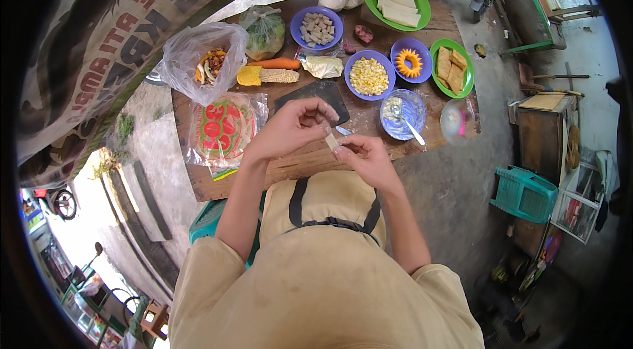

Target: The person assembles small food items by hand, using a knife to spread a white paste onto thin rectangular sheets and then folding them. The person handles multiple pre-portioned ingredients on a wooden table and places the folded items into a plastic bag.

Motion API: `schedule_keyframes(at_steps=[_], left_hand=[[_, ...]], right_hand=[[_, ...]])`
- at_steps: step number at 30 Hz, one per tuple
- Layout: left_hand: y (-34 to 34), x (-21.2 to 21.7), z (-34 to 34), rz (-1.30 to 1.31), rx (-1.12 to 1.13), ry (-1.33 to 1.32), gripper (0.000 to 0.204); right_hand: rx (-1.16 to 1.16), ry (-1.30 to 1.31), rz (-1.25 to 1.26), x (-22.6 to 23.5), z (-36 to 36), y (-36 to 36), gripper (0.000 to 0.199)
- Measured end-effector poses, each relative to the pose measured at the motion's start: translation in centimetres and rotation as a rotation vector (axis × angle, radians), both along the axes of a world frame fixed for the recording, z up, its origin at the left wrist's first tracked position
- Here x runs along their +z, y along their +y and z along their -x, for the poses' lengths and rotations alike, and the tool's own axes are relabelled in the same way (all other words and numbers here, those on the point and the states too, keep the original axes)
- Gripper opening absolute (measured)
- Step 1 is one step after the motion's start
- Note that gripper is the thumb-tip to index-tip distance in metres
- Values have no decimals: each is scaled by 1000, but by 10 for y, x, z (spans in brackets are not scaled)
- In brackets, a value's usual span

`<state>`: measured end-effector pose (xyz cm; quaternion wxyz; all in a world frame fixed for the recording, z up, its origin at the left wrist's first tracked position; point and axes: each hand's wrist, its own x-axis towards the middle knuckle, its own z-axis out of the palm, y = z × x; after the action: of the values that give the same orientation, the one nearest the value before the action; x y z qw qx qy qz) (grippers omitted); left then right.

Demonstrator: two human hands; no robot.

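Over the near edge of the wooden table (290,163), my left hand (293,126) and my right hand (362,154) meet, fingers pinched around a small pale, flat strip (331,142). Its exact kind cannot be made out. White smears mark my fingertips. Just beyond my hands lies a dark cutting board (323,90), and a knife blade (343,130) shows beside my fingers. Right of them is a blue bowl (418,106) coated with white paste, a spoon (414,131) resting in it. Behind stand a bowl of corn kernels (369,77) and a bowl of greyish chunks (318,29).
At left are a printed plastic packet (224,128), a bag of scraps (204,62), a partly stripped corn cob (267,76) and a carrot (273,63). Green plates hold white sheets (397,5) and golden-brown pieces (452,69). A teal stool (524,194) stands right of the table.
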<state>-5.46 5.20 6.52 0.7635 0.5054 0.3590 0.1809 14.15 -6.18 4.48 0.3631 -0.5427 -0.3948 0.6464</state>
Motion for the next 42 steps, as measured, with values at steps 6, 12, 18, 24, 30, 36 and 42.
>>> schedule_keyframes(at_steps=[6,12,18,24,30,36,42], left_hand=[[-23,-30,-18,143,266,123,27],[-37,-56,-24,104,457,119,22],[-31,-70,-14,108,518,149,29],[-37,-86,-7,105,440,264,30],[-44,-83,-8,153,436,226,23],[-47,-78,-16,206,416,210,22],[-54,-68,-29,208,402,149,21]], right_hand=[[-319,129,52,-18,12,9,14],[-64,-20,52,-59,-4,-11,20],[53,-1172,-133,-135,-49,-50,33],[150,-1255,-183,-175,-46,-67,24],[-3,-937,246,-158,-42,-71,16],[-39,-1269,-199,-131,-43,-63,20],[-373,-302,-128,-76,-19,-9,23]])
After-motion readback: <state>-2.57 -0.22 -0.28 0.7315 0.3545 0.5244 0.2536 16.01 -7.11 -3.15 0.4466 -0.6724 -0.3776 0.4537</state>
